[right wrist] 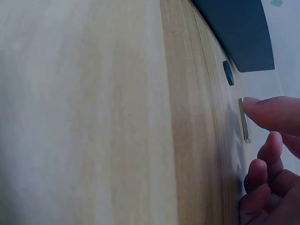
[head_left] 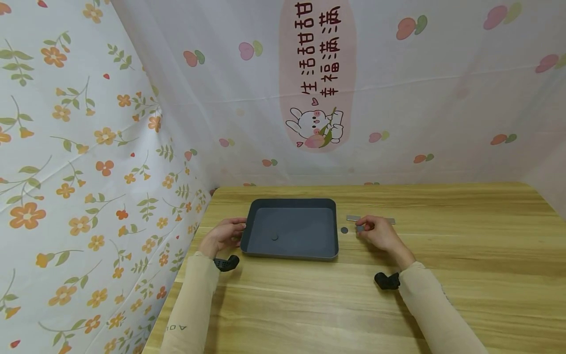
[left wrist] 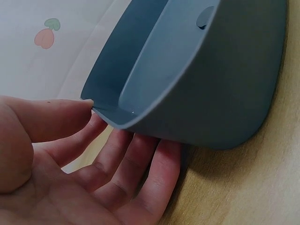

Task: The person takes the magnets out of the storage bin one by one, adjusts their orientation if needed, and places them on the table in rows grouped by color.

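Note:
A dark grey rectangular tray (head_left: 292, 253) lies on the table with a small dark disc (head_left: 274, 237) inside it. At the tray's left end, my left hand (head_left: 223, 233) holds the wall, thumb (left wrist: 70, 112) at the rim and fingers (left wrist: 159, 178) against the outside. Right of the tray, my right hand (head_left: 378, 233) pinches a small grey-blue disc (head_left: 360, 227) between thumb and fingertips, close over the table. Another dark disc (head_left: 344, 230) lies between that hand and the tray.
A thin flat silver-grey bar (head_left: 353, 218) lies just behind the loose disc, and a similar piece (head_left: 391, 221) shows partly behind my right hand. The wooden table (head_left: 309, 305) meets a printed cloth (head_left: 247, 147) at the back and another at the left.

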Action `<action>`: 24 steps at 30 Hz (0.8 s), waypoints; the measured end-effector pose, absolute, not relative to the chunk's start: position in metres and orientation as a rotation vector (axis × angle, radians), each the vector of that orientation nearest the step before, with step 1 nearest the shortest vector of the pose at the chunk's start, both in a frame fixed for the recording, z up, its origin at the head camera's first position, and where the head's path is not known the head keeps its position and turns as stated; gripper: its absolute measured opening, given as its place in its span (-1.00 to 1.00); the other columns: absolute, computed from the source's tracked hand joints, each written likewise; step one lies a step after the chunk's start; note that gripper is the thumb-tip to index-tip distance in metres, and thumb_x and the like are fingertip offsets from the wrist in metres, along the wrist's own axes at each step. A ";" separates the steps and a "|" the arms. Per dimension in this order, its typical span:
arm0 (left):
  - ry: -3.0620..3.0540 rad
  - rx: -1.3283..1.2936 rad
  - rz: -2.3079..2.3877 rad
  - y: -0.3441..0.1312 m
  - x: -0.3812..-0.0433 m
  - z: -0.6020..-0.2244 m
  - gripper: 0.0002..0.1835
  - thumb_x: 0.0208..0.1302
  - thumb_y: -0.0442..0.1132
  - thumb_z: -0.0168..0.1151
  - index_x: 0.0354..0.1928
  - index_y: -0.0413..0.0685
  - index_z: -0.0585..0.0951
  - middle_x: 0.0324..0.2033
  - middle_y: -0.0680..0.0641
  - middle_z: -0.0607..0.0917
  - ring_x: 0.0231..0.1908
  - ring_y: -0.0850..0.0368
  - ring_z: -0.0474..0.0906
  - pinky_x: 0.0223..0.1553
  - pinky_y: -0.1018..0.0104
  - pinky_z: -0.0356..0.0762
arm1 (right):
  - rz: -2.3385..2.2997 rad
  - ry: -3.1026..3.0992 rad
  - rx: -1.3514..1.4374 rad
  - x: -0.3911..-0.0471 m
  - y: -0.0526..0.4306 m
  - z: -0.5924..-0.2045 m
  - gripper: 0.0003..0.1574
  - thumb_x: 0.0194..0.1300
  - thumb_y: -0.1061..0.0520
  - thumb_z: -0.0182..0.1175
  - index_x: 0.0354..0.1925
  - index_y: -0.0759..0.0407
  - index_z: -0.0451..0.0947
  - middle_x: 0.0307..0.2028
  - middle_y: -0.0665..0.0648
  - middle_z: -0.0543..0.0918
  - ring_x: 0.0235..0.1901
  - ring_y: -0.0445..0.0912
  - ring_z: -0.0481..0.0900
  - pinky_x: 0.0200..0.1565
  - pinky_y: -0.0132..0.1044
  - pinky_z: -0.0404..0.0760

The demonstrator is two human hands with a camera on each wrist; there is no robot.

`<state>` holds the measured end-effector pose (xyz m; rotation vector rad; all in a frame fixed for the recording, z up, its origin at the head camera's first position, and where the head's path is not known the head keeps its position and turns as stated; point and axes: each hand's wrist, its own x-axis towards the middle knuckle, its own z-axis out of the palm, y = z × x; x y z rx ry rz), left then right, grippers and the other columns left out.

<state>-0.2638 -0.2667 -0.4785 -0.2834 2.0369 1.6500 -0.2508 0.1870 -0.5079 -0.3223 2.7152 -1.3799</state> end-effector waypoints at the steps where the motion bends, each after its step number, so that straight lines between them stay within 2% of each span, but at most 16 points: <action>1: 2.036 -0.278 1.652 -0.267 -0.264 -0.479 -0.50 0.49 -0.30 -0.10 0.42 -0.21 0.24 -0.18 -0.05 0.61 -0.27 0.15 0.50 -0.26 0.25 0.47 | -1.371 2.718 -0.321 -0.251 0.187 -0.508 -0.70 0.18 0.32 0.25 -0.08 0.37 0.60 -0.43 0.11 0.47 -0.42 -0.08 0.34 -0.41 -0.33 0.32; 24: 2.012 -0.266 1.672 -0.268 -0.262 -0.479 -0.50 0.49 -0.30 -0.10 0.42 -0.20 0.23 -0.16 -0.03 0.61 -0.24 0.14 0.50 -0.23 0.25 0.46 | -1.245 2.768 -0.273 -0.250 0.182 -0.510 -0.70 0.16 0.29 0.26 -0.10 0.34 0.62 -0.45 0.10 0.49 -0.46 -0.08 0.35 -0.40 -0.27 0.33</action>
